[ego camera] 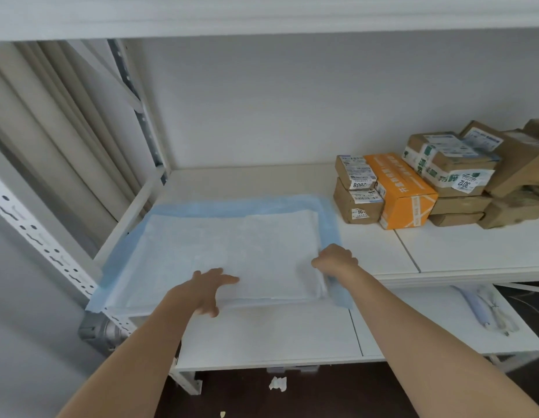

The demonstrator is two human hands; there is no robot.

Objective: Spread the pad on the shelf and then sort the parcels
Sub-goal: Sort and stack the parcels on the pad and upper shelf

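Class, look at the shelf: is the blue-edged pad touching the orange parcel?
Apart. The head view shows bare white shelf between the pad, at its right blue border, and the orange parcel.

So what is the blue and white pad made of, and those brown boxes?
The pad looks like thin soft paper fleece on a blue plastic backing: matt, creased, with a blue border. The brown parcels look like plain cardboard, dull, taped and with paper labels. The orange parcel seems printed card.

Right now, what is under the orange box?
The orange box rests directly on the white shelf, leaning against brown parcels. Anything beneath its base is hidden.
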